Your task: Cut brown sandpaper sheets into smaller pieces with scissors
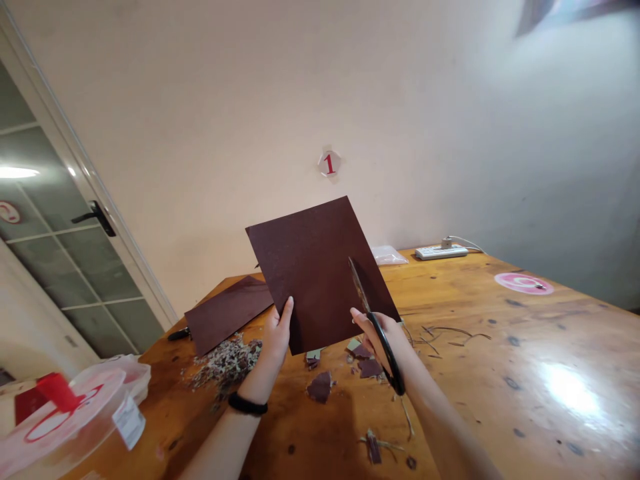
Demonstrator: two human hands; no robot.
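Note:
A dark brown sheet (313, 260) is held up at a tilt above the table. My left hand (279, 330) grips its lower left edge, the thumb lying on the near face. In my right hand (383, 337) are black-handled scissors (364, 293), their blades pointing up in front of the sheet. That hand is at the sheet's lower right edge, and its fingers partly hide the handle. Below lie torn or cut brown scraps (320, 387), some showing a grey-green side. A second brown sheet (227, 313) rests on the table to the left.
Shredded bits (227, 363) form a pile beside my left forearm. Thin twig-like strips (457, 333) lie to the right. A power strip (441, 252) and a clear plastic bag (389, 255) are near the wall. A plastic container (95, 400) stands at the left.

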